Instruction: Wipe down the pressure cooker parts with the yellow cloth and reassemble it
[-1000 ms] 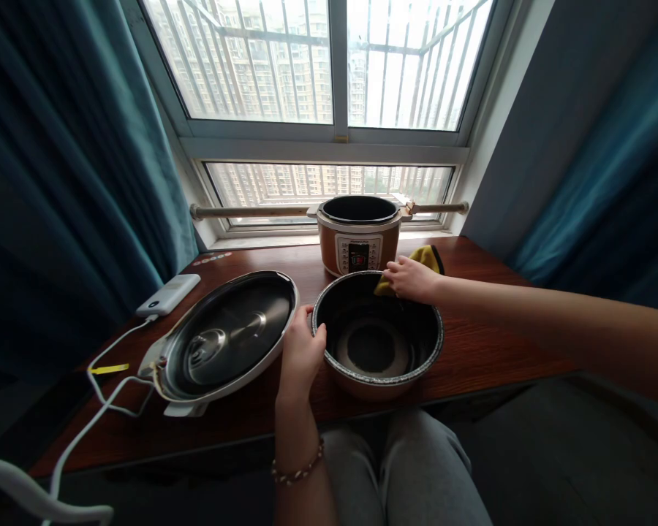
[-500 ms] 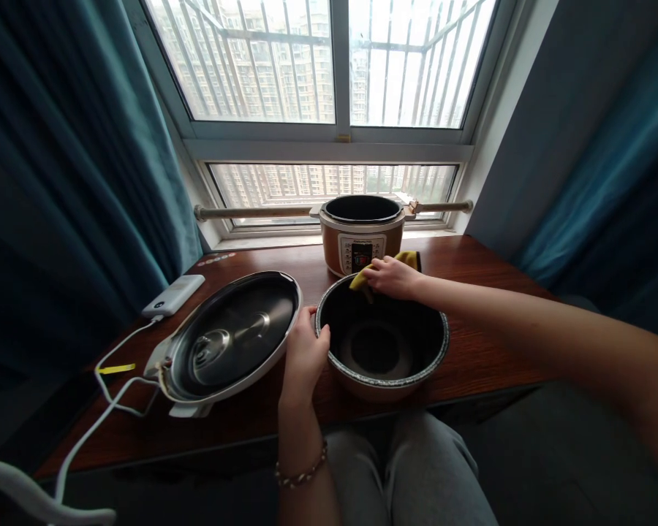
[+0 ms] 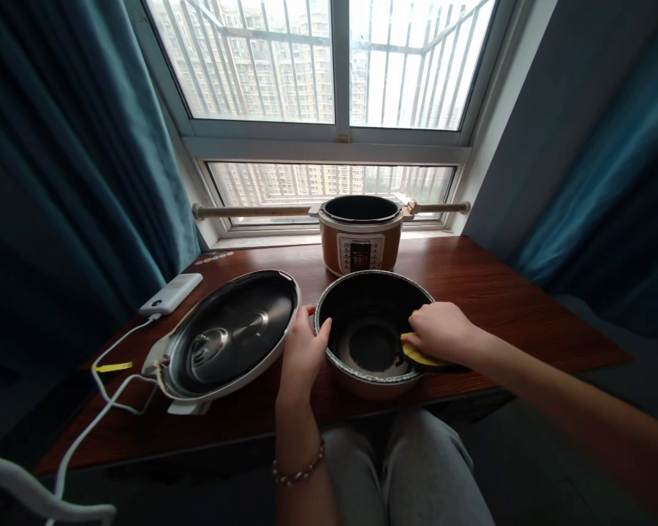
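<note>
A dark inner pot [image 3: 375, 286] with a speckled rim stands on the table near its front edge. My left hand [image 3: 305, 343] grips the pot's left rim, thumb on the near side. Over the right rim, my right hand [image 3: 441, 332] is closed on a yellow cloth [image 3: 420, 358], pressing it against the rim. The cloth's dark underside hangs outside the pot. Behind the pot is the rice cooker body [image 3: 333, 245], brown and white with a control panel. Left of my left hand lies the cooker lid [image 3: 241, 329], its dark inner side facing up.
A white power bank [image 3: 171, 294] with a white cable [image 3: 104, 372] lies on the table [image 3: 466, 267] at the left. A yellow tag [image 3: 113, 367] is by the cable. The window [image 3: 285, 183] and a horizontal rail [image 3: 263, 212] are at the back. Blue curtains [image 3: 82, 146] hang at both sides.
My right hand has moved with the yellow cloth from the pot's far rim round to its right rim, towards me. My left hand keeps its grip on the left rim.
</note>
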`<state>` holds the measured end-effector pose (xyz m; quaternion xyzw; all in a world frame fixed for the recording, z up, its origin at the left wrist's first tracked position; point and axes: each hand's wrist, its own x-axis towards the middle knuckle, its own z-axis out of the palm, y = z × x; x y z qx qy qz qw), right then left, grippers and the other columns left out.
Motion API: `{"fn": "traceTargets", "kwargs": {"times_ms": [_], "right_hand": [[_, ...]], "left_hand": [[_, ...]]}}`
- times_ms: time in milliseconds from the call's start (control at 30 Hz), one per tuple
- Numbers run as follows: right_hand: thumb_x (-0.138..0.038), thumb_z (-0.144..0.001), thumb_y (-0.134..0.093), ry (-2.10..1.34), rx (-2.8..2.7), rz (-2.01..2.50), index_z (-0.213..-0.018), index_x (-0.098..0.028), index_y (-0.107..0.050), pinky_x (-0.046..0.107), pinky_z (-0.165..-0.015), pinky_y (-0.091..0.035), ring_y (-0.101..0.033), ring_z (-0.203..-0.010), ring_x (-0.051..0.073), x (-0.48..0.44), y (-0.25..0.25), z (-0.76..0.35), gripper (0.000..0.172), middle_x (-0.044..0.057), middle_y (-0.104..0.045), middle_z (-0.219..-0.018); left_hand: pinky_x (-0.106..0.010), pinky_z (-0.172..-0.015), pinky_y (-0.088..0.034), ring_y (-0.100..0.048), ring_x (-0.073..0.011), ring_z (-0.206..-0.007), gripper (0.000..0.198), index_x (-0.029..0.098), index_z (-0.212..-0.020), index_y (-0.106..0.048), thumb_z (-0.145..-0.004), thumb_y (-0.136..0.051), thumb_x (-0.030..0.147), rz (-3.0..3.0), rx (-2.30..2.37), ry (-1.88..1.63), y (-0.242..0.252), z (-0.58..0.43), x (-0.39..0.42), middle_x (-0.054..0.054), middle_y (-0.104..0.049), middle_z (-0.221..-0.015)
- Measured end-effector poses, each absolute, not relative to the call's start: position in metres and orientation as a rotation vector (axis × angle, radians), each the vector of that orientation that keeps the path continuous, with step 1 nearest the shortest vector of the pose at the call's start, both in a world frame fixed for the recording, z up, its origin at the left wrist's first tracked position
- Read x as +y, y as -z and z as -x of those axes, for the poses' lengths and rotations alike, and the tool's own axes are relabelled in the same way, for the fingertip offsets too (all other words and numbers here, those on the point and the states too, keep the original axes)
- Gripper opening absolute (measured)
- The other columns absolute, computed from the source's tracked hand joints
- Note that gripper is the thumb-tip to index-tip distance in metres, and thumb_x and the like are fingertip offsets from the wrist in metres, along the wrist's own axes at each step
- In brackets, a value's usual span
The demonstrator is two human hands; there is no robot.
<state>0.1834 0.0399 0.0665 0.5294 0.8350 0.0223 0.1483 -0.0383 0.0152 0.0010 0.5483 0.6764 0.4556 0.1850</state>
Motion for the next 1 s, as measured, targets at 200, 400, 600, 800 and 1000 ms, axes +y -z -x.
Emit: {"fn": "traceTargets", "kwargs": {"times_ms": [200, 400, 600, 800, 1000], "right_hand": [[-0.041, -0.090, -0.031, 0.393, 2.715, -1.332, -0.086, -0.019, -0.067, 0.029, -0.061, -0.040, -0.064, -0.077, 0.024, 0.001, -0.064, -0.142, 0.042, 0.011, -0.068, -0.084], [-0.026, -0.091, -0.027, 0.565, 2.918, -1.323, -0.090, -0.014, -0.059, 0.026, -0.056, -0.033, -0.061, -0.069, 0.018, 0.000, -0.060, -0.121, 0.034, 0.011, -0.066, -0.081], [-0.017, -0.085, -0.033, 1.099, 2.826, -1.468, -0.083, -0.014, -0.059, 0.022, -0.058, -0.037, -0.057, -0.065, 0.013, 0.003, -0.038, -0.154, 0.025, 0.008, -0.065, -0.079], [-0.020, -0.085, -0.037, 0.762, 3.026, -2.140, -0.096, -0.017, -0.059, 0.037, -0.098, -0.033, -0.057, -0.097, 0.020, 0.008, -0.035, -0.199, 0.025, 0.009, -0.064, -0.100], [-0.020, -0.082, -0.044, 0.704, 2.529, -2.651, -0.121, -0.004, -0.045, 0.036, -0.090, -0.040, -0.049, -0.114, 0.029, 0.024, -0.023, -0.217, 0.042, 0.022, -0.054, -0.119]], "left_hand": [[-0.037, -0.084, -0.046, -0.062, -0.0231, -0.092, 0.027, 0.016, -0.102, -0.057, -0.082, -0.048, 0.033, -1.646, 1.936, -1.250, -0.002, 0.038, 0.015, -0.010, -0.065, -0.098], [-0.041, -0.091, -0.043, -0.055, -0.0283, -0.107, 0.040, 0.009, -0.114, -0.054, -0.084, -0.047, 0.034, -1.667, 2.248, -1.441, -0.021, 0.025, -0.001, -0.018, -0.060, -0.112], [-0.031, -0.088, -0.045, -0.057, -0.0192, -0.106, 0.037, 0.017, -0.119, -0.051, -0.092, -0.032, 0.034, -2.023, 1.817, -1.035, -0.055, -0.033, -0.035, -0.010, -0.061, -0.116], [-0.028, -0.063, -0.043, -0.064, -0.0205, -0.072, 0.045, 0.021, -0.085, -0.063, -0.093, -0.021, 0.036, -2.273, 1.759, -0.184, -0.055, -0.054, -0.031, -0.005, -0.068, -0.076], [-0.023, -0.051, -0.034, -0.055, -0.0136, -0.053, 0.063, 0.015, -0.072, -0.067, -0.092, -0.016, 0.045, -2.369, 1.350, 0.178, -0.060, -0.045, -0.007, -0.006, -0.064, -0.064]]}}
